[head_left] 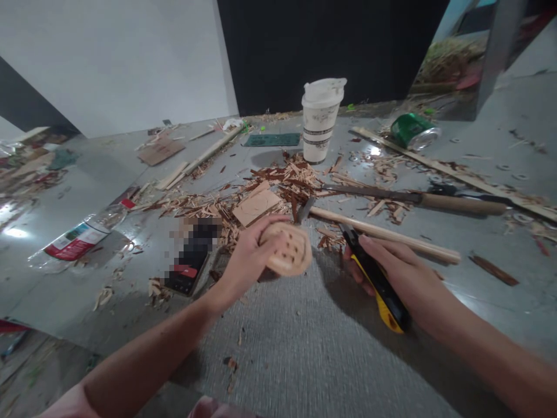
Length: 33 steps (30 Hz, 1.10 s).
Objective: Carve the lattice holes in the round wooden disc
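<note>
So the gray tabletop (pixel 270 348) is taking up most of the view, with a black panel (pixel 331 46) standing at the back. A long wood strip (pixel 456 176) is running diagonally across the right side. Just in front of it, a dark-bladed tool (pixel 404 196) is lying with its wooden handle pointing right, and nearer still a pale round wooden handle (pixel 387 234) is lying at a slant.

Left hand (pixel 250 252) and right hand (pixel 398 267) are both reaching in from the near side, each grip closing around something.

Over on the left, a clear plastic bottle (pixel 76 241) is lying on its side, while a white lidded cup (pixel 321 119) is standing upright toward the back. The right grip is wrapping around a black-and-yellow utility knife (pixel 378 284), thumb on top; I'm not managing to tell if the blade is out. A partly pixelated phone (pixel 187 273) is lying left of the left hand, and a green can (pixel 415 132) is resting on its side at the back right.

The left grip is pinching a rounded wooden piece (pixel 300 249) with dark holes, mid-view, well apart from the knife. Behind it, tiny wood shavings (pixel 300 172) are piling up.
</note>
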Tool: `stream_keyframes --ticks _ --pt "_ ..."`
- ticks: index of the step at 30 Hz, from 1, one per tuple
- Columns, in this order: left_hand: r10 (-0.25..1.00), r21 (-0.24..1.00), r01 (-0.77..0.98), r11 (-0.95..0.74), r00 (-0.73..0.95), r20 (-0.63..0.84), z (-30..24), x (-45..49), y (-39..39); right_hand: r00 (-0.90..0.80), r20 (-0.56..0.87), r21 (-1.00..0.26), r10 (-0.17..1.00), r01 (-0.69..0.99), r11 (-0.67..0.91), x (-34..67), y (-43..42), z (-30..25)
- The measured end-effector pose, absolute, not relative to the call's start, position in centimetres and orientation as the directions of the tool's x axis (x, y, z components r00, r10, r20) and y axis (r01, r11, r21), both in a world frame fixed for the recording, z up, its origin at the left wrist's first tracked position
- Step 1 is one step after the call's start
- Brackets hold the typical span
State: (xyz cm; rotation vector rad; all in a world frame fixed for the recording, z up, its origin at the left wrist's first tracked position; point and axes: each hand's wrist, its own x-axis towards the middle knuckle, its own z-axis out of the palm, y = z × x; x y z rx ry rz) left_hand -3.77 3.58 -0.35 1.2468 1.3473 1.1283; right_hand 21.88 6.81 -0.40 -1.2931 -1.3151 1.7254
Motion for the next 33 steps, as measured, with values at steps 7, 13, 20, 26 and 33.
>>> stream_keyframes --ticks 7,13,20,26,33 --pt "0.917 0.742 0.606 -0.285 0.399 0.027 -0.3 -2.7 2.0 -0.338 -0.327 -0.945 0.882 0.088 -0.316 21.9 6.7 -0.5" --pt "0.884 0.58 0.684 -0.443 0.44 0.156 -1.3 -2.5 2.0 -0.33 -0.348 -0.937 0.877 0.093 -0.337 21.9 6.7 -0.4" --pt "0.884 0.546 0.713 -0.439 0.451 0.122 0.3 -2.7 1.5 -0.35 -0.308 -0.951 0.885 0.134 -0.278 21.8 6.5 0.5" --pt "0.933 0.266 0.897 -0.354 0.36 0.025 4.9 -9.4 3.5 -0.37 -0.265 -0.962 0.89 0.171 -0.215 21.9 6.5 0.7" --pt "0.905 0.008 0.907 -0.42 0.42 -0.068 5.1 -16.3 6.2 -0.362 -0.248 -0.967 0.898 0.141 -0.21 21.7 6.3 0.9"
